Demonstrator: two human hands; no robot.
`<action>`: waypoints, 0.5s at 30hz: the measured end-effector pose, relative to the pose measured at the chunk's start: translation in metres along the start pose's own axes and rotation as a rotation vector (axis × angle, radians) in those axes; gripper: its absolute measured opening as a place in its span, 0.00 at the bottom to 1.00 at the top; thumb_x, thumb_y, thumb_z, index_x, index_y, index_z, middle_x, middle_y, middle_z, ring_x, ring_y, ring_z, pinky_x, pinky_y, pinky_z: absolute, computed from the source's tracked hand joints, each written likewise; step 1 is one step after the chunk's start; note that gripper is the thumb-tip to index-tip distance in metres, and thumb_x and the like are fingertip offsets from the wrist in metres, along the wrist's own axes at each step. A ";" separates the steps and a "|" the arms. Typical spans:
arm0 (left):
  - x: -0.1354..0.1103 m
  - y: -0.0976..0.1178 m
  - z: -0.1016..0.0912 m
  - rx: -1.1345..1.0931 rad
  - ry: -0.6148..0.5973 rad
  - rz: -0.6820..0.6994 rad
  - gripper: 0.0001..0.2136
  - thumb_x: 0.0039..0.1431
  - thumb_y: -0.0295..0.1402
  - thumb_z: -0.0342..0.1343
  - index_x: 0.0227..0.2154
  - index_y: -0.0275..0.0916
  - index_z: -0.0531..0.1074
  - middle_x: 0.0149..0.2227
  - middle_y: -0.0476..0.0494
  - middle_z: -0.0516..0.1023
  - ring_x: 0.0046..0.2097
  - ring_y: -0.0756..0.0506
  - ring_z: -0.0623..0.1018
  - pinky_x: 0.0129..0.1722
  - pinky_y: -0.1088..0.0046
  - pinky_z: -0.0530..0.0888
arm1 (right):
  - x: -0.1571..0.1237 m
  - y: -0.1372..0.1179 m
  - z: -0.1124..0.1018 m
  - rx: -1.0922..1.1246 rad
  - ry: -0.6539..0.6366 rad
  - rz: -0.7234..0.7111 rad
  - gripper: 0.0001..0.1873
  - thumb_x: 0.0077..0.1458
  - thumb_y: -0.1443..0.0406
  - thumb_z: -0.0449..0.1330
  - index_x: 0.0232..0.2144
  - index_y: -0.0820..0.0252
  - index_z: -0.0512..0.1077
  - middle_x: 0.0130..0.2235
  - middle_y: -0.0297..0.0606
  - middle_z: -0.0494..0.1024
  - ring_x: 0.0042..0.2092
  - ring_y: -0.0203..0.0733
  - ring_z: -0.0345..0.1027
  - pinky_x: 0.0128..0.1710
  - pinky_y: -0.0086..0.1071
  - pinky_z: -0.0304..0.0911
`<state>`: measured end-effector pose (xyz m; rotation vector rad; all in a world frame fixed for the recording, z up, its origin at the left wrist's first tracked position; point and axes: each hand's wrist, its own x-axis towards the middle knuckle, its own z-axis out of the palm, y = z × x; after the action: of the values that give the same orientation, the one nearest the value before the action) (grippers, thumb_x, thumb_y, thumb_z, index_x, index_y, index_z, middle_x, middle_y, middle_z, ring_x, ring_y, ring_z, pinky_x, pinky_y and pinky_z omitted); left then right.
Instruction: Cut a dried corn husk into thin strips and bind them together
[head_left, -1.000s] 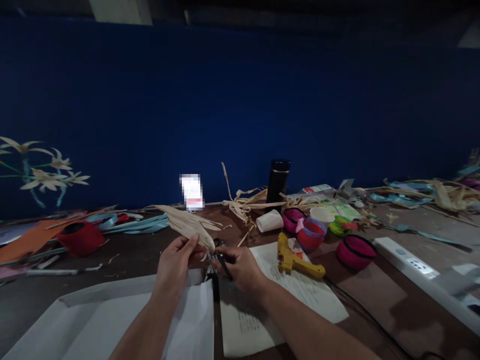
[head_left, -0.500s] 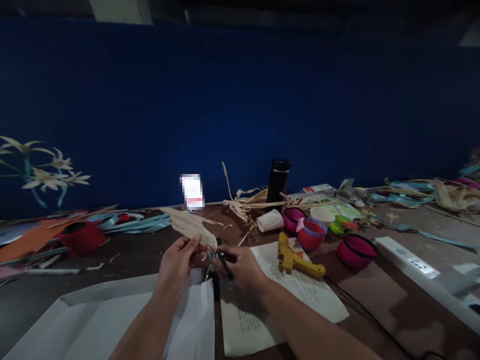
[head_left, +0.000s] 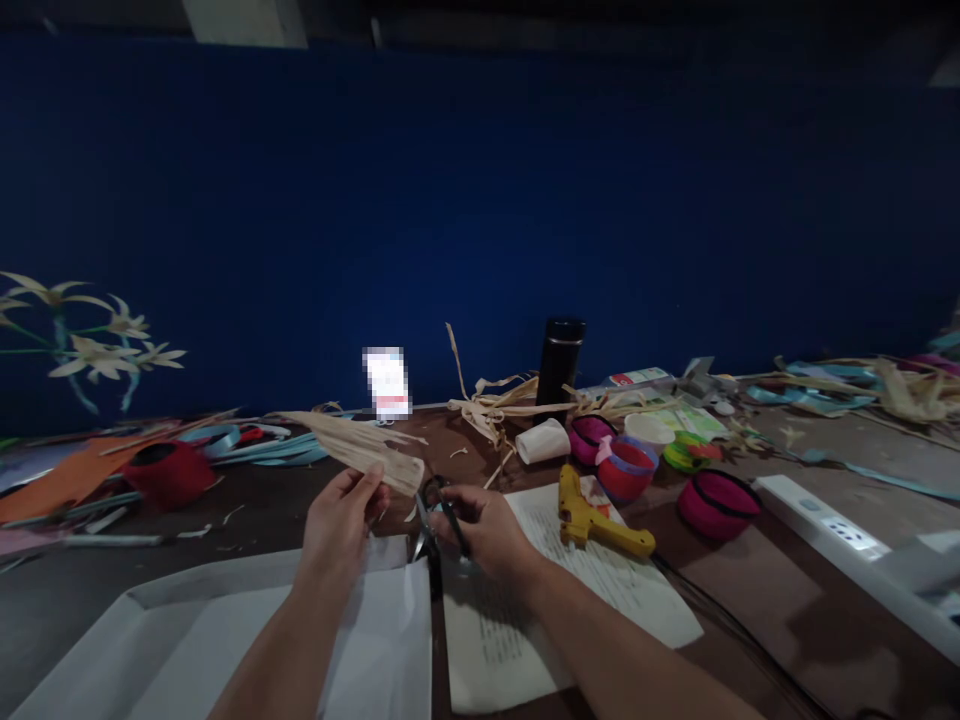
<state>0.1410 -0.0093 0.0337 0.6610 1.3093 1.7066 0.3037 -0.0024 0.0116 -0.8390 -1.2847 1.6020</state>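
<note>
My left hand (head_left: 339, 522) pinches the near end of a long pale dried leaf strip (head_left: 352, 446) that points away to the left over the brown table (head_left: 757, 590). My right hand (head_left: 486, 528) is closed around black-handled scissors (head_left: 435, 512), whose blades sit just right of the strip's cut end. Both hands hover above a white sheet (head_left: 225, 640) and a printed paper (head_left: 570, 590).
A yellow glue gun (head_left: 592, 518) lies on the printed paper. Behind it stand small coloured bowls (head_left: 622, 470), a tipped white cup (head_left: 541, 442), a black flask (head_left: 559, 362) and dried leaf scraps (head_left: 495, 402). A white power strip (head_left: 840, 535) lies at right. Ribbons and a red bowl (head_left: 165, 470) lie at left.
The left hand has drawn the leaf strip a little left and lower, away from the scissors. The strip's end now looks squarely cut. The right hand stays put.
</note>
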 end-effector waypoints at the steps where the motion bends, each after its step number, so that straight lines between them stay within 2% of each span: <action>1: 0.001 0.001 -0.002 0.016 0.003 0.009 0.13 0.36 0.36 0.66 0.23 0.35 0.70 0.18 0.55 0.68 0.20 0.57 0.67 0.20 0.86 0.66 | 0.000 -0.002 0.000 0.019 0.027 0.001 0.21 0.33 0.59 0.69 0.32 0.65 0.74 0.19 0.29 0.66 0.19 0.27 0.54 0.17 0.22 0.49; 5: 0.003 0.003 -0.006 0.098 0.030 0.057 0.13 0.38 0.37 0.65 0.23 0.35 0.70 0.17 0.56 0.66 0.19 0.57 0.64 0.17 0.86 0.62 | 0.001 -0.008 0.000 0.054 0.059 -0.001 0.21 0.32 0.60 0.70 0.31 0.66 0.74 0.19 0.30 0.66 0.19 0.27 0.54 0.18 0.22 0.50; 8: 0.005 0.005 -0.009 0.158 0.081 0.097 0.13 0.39 0.39 0.64 0.28 0.37 0.72 0.21 0.53 0.71 0.22 0.54 0.70 0.21 0.82 0.67 | 0.001 -0.005 0.000 0.037 0.014 0.036 0.22 0.33 0.60 0.70 0.32 0.67 0.73 0.20 0.30 0.67 0.20 0.27 0.54 0.18 0.23 0.50; 11: 0.007 0.008 -0.012 0.220 0.062 0.157 0.14 0.43 0.41 0.60 0.31 0.37 0.72 0.25 0.49 0.75 0.25 0.50 0.73 0.25 0.77 0.70 | 0.001 0.002 -0.001 0.003 -0.048 0.084 0.21 0.34 0.59 0.69 0.32 0.66 0.73 0.19 0.29 0.67 0.20 0.28 0.56 0.18 0.23 0.51; 15: 0.007 0.012 -0.017 0.439 0.093 0.280 0.15 0.47 0.45 0.55 0.33 0.39 0.71 0.22 0.50 0.73 0.19 0.50 0.71 0.17 0.78 0.66 | 0.002 0.009 -0.006 -0.091 -0.129 0.104 0.21 0.38 0.56 0.67 0.32 0.64 0.73 0.19 0.30 0.68 0.19 0.28 0.57 0.19 0.23 0.52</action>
<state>0.1199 -0.0120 0.0394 1.0688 1.7480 1.6928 0.3062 0.0013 0.0013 -0.8828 -1.4343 1.7137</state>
